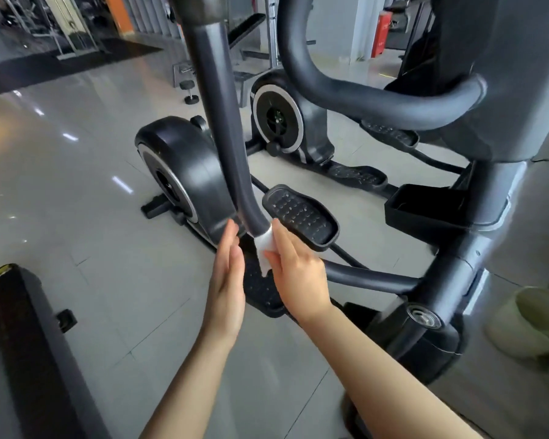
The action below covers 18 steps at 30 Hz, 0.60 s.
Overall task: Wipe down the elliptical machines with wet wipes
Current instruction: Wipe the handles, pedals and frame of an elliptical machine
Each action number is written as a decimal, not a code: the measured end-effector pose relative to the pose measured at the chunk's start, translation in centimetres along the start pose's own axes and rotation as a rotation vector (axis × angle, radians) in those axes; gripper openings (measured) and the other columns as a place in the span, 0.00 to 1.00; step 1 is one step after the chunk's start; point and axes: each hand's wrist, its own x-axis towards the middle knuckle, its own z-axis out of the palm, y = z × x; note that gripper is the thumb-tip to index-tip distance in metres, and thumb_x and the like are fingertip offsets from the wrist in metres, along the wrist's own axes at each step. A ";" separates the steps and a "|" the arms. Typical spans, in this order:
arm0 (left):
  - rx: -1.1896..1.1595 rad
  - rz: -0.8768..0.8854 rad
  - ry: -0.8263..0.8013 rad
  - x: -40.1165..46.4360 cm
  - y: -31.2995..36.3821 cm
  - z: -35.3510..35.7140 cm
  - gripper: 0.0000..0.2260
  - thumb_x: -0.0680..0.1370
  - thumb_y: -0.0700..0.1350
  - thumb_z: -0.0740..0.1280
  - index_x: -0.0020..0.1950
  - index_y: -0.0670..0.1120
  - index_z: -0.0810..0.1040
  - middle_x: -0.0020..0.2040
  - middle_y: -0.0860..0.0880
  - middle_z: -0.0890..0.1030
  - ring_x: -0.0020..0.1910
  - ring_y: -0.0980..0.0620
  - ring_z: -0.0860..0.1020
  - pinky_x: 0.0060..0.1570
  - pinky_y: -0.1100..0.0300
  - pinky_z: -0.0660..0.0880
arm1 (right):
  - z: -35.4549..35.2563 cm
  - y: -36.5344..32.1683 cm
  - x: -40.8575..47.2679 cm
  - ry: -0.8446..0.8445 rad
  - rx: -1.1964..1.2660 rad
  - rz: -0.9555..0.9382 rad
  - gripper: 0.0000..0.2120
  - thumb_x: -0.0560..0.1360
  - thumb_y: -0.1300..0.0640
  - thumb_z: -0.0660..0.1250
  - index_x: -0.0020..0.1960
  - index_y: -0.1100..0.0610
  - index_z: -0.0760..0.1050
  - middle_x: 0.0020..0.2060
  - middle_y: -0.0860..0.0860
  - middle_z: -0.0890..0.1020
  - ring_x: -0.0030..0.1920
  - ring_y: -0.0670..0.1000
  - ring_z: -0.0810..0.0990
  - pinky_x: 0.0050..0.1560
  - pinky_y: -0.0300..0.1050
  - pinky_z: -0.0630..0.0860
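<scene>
White wet wipe [264, 247] (crumpled) wraps the elliptical's dark handlebar [222, 128] end.

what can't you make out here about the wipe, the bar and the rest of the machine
Head view only:
- How far the white wipe wraps the grey bar: its far side is hidden by the bar and the right hand.
- The bar's top: cut off by the upper edge.
- The near pedal: mostly covered by both hands; left hand is open beside it.
- The console: out of frame.
- Background gym gear: too small and blurred.
</scene>
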 end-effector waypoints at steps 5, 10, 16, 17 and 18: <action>0.041 0.025 -0.034 -1.1 -2.4 3.2 0.20 0.84 0.50 0.54 0.71 0.66 0.51 0.78 0.61 0.56 0.73 0.70 0.60 0.65 0.77 0.60 | -4.5 6.8 -4.0 -0.176 -0.267 -0.034 0.21 0.64 0.66 0.77 0.57 0.60 0.81 0.45 0.50 0.85 0.41 0.51 0.85 0.33 0.41 0.79; 0.025 0.056 -0.033 -1.2 -3.6 4.2 0.22 0.85 0.47 0.53 0.74 0.61 0.46 0.73 0.70 0.54 0.71 0.72 0.61 0.64 0.77 0.60 | -11.6 8.0 0.0 -0.892 -0.495 0.308 0.16 0.67 0.62 0.61 0.52 0.47 0.71 0.40 0.48 0.76 0.43 0.56 0.75 0.45 0.45 0.75; 0.487 0.304 0.050 -1.9 -3.9 3.5 0.28 0.82 0.53 0.56 0.80 0.51 0.51 0.81 0.54 0.50 0.79 0.56 0.52 0.77 0.50 0.55 | -14.8 9.4 1.2 -1.174 -0.674 0.292 0.16 0.73 0.60 0.63 0.58 0.45 0.72 0.45 0.51 0.79 0.50 0.57 0.79 0.48 0.45 0.77; 0.689 0.477 0.074 -2.1 -4.1 3.6 0.28 0.81 0.51 0.58 0.80 0.47 0.56 0.81 0.46 0.53 0.79 0.51 0.53 0.77 0.47 0.55 | -14.3 9.3 0.8 -1.157 -0.677 0.250 0.17 0.71 0.62 0.64 0.57 0.47 0.71 0.45 0.50 0.78 0.48 0.56 0.79 0.47 0.46 0.78; 0.858 0.653 0.069 -2.2 -4.4 3.9 0.26 0.81 0.49 0.59 0.78 0.44 0.60 0.79 0.42 0.57 0.79 0.47 0.56 0.75 0.45 0.54 | -13.4 9.1 0.1 -1.118 -0.656 0.165 0.18 0.72 0.63 0.64 0.58 0.49 0.69 0.48 0.50 0.77 0.48 0.55 0.79 0.48 0.48 0.79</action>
